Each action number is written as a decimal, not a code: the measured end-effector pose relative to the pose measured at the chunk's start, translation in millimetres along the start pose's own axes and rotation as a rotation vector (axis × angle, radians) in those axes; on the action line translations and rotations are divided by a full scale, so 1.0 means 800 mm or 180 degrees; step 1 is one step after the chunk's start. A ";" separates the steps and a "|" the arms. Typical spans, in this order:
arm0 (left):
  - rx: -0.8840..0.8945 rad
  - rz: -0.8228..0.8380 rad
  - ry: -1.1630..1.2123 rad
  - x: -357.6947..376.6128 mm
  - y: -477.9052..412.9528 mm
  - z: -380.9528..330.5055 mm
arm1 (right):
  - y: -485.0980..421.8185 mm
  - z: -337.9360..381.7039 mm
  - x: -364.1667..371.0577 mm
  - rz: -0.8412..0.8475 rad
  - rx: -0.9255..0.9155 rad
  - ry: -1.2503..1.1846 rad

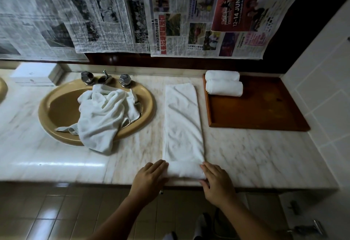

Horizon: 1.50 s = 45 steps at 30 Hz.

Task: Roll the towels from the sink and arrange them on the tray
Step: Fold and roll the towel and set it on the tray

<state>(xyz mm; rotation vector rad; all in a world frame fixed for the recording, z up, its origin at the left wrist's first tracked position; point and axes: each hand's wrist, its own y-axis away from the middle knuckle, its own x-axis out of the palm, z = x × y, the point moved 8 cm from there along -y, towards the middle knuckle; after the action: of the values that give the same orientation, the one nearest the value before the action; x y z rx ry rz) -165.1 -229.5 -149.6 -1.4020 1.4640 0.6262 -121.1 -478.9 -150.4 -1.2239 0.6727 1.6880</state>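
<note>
Towel (183, 124) — near end rolled | left hand (151, 177), right hand (217, 183) palm-down, touching roll ends

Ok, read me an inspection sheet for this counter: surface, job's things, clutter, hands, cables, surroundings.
Surface: marble counter, veined.
Job's things: folded towel lies flat, its near end started into a roll; crumpled towels in the sink, spilling over its front rim; two rolled towels side by side at the wooden tray's far left corner.
Clutter: white box at back left.
Hands: left hand and right hand at either end of the roll, fingers on it.
Cables: nothing seen.
Surroundings: newspaper sheets on the wall; taps behind the sink.
</note>
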 end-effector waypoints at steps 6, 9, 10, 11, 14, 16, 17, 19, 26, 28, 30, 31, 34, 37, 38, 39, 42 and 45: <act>-0.0344 0.0154 0.0385 -0.003 -0.013 0.007 | -0.006 -0.009 0.007 0.0036 0.0481 -0.0624; -0.0710 0.0310 0.0970 0.001 -0.019 0.020 | -0.015 -0.016 0.008 0.0069 0.0724 -0.1062; -0.0839 0.0339 0.1188 0.003 -0.021 0.025 | -0.018 -0.019 0.008 0.0088 0.0782 -0.1188; -0.0986 0.0364 0.1352 0.005 -0.022 0.029 | -0.021 -0.021 0.007 0.0129 0.0849 -0.1309; -0.1301 0.0459 0.1602 0.013 -0.024 0.038 | -0.031 -0.028 0.008 0.0309 0.1113 -0.1646; -0.1453 0.0492 0.1712 0.017 -0.027 0.040 | -0.034 -0.031 0.011 0.0455 0.1310 -0.1784; -0.1522 0.0491 0.1748 0.019 -0.030 0.041 | -0.035 -0.034 0.014 0.0480 0.1386 -0.1779; -0.1644 0.0512 0.1823 0.021 -0.035 0.042 | -0.040 -0.038 0.016 0.0489 0.1497 -0.1718; -0.2013 0.0602 0.1572 0.029 -0.043 0.046 | -0.057 -0.041 0.019 0.0798 0.1840 -0.1603; -0.2127 0.0583 0.1460 0.031 -0.043 0.047 | -0.060 -0.040 0.018 0.0859 0.1896 -0.1606; -0.2228 0.0546 0.1373 0.029 -0.045 0.045 | -0.064 -0.039 0.016 0.0882 0.1935 -0.1603; -0.2275 0.0521 0.1331 0.027 -0.047 0.043 | -0.066 -0.039 0.016 0.0877 0.1959 -0.1591; -0.2447 0.0487 0.1254 0.022 -0.052 0.040 | -0.071 -0.039 0.013 0.0805 0.1940 -0.1464; -0.2645 0.0399 0.1184 0.017 -0.055 0.041 | -0.069 -0.040 0.010 0.0668 0.1944 -0.1363; -0.2717 0.0300 0.1217 0.014 -0.054 0.043 | -0.069 -0.039 0.010 0.0614 0.1922 -0.1316; -0.2738 0.0189 0.1252 0.010 -0.054 0.044 | -0.068 -0.038 0.011 0.0564 0.1894 -0.1264; -0.2201 -0.0106 0.0971 -0.004 -0.061 0.034 | -0.064 -0.034 0.011 0.0376 0.1760 -0.1024; -0.1122 -0.0163 0.0298 -0.007 -0.079 0.001 | -0.063 -0.024 0.005 0.0274 0.1398 -0.0689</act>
<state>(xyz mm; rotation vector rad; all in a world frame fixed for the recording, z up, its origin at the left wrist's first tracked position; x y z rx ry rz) -105.6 -238.9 -128.8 -1.7547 1.4322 0.8246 -67.7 -471.4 -156.6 -0.7024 0.9121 1.6023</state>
